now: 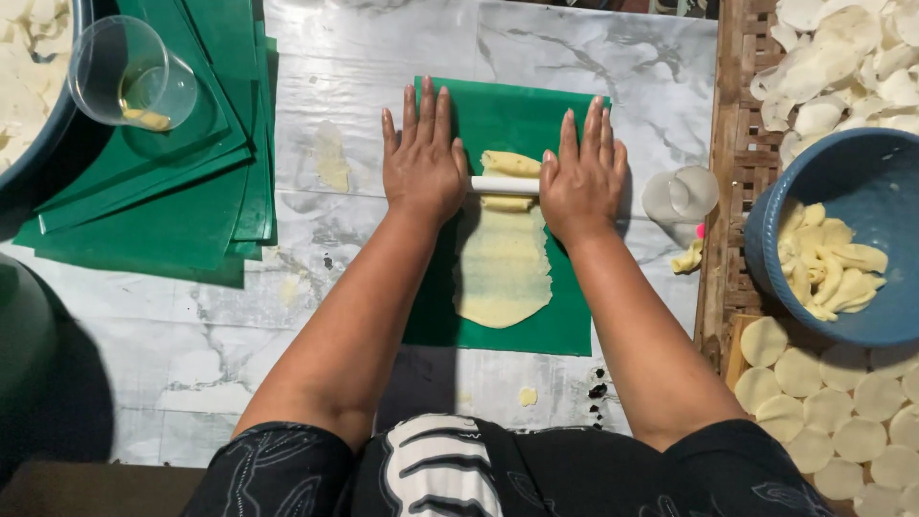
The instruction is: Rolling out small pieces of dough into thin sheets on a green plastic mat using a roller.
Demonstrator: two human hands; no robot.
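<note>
I am looking down at two hands pressing on a white rolling pin (504, 185); the left hand (421, 163) is lying flat on the pin's left end with its fingers spread open and straight, not wrapping around it; the right hand (582, 175) is lying flat on the right end the same way, palm down, fingers apart.

The pin is sitting across a strip of yellow dough (504, 258); the dough is lying on a green sheet (565, 316) in the middle of a marble-look table (364, 67); most of the dough is stretching flat toward me, and a small thicker bit is poking out past the pin.

A pile of more green sheets (163, 220) is lying to the left, and a clear plastic cup (134, 72) with a little yellow liquid is resting on it; a clear round lid (682, 194) is sitting just right of the right hand; a blue bowl (862, 182) with dough scraps is standing further right; round flat dough discs (823, 402) are lying in rows near it, on the lower right.
</note>
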